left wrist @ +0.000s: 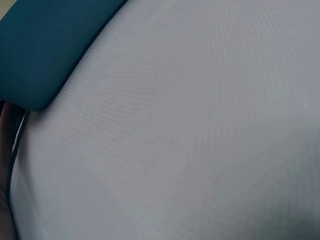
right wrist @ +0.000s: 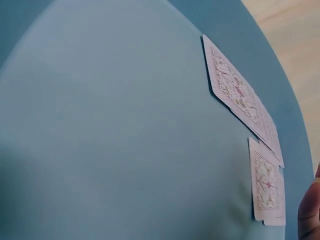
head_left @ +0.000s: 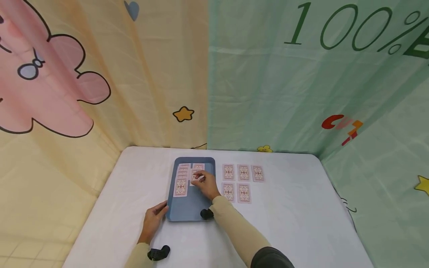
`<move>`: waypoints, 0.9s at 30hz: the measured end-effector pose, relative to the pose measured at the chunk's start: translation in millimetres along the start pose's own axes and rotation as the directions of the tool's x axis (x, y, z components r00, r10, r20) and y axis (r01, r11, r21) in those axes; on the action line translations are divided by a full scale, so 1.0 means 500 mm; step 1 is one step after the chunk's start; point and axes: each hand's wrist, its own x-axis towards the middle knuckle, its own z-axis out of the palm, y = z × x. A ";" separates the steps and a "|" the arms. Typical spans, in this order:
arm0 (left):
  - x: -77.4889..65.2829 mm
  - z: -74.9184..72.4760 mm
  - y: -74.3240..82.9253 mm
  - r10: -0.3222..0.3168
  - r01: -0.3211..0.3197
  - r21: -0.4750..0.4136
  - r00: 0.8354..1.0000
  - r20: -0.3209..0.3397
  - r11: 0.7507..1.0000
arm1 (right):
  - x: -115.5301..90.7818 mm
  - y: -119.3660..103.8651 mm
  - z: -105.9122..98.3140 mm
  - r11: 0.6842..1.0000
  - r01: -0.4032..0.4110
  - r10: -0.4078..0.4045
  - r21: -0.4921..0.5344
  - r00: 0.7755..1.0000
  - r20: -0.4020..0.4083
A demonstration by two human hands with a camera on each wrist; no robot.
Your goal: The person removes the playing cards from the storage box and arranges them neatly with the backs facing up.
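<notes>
A blue-grey tray (head_left: 191, 212) lies on the white table with red-patterned playing cards (head_left: 181, 187) in it, backs up. They overlap in a longer left column and a shorter second column. My right hand (head_left: 206, 184) is over the second column, thumb and fingers bent loosely just above its lower card (head_left: 194, 182). In the right wrist view that card (right wrist: 266, 182) lies flat, and only part of the hand (right wrist: 310, 210) shows at the edge. My left hand (head_left: 154, 219) holds the tray's left rim; in its wrist view just a finger (left wrist: 9, 130) appears beside the tray corner (left wrist: 35, 80).
Right of the tray, several more cards lie face down in two rows, three in the far row (head_left: 243, 172) and two in the near row (head_left: 244, 193). White cloth (head_left: 301, 223) covers the table. Printed curtains (head_left: 167, 74) hang behind and beside it.
</notes>
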 end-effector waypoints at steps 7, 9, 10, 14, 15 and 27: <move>0.000 0.000 0.000 -0.005 0.005 0.000 1.000 -0.012 1.000 | 0.011 -0.002 0.027 0.993 -0.071 0.075 0.091 0.996 -0.044; 0.000 0.000 0.000 -0.004 0.004 0.002 1.000 -0.008 1.000 | 0.014 -0.002 0.035 0.990 -0.090 0.096 0.107 0.994 -0.052; 0.000 0.001 -0.001 -0.003 0.003 0.007 1.000 -0.003 1.000 | 0.015 -0.002 0.039 0.989 -0.098 0.105 0.111 0.993 -0.053; -0.002 0.003 -0.001 -0.014 0.014 -0.001 1.000 -0.001 1.000 | 0.020 0.003 0.052 0.987 -0.115 0.121 0.113 0.992 -0.045; -0.002 0.004 -0.001 -0.014 0.014 -0.006 1.000 -0.002 1.000 | 0.022 0.005 0.055 0.988 -0.110 0.115 0.111 0.992 -0.044; -0.006 0.004 -0.001 0.030 -0.030 -0.025 0.999 -0.011 0.999 | 0.039 0.009 0.076 0.994 -0.109 0.109 -0.019 0.994 -0.001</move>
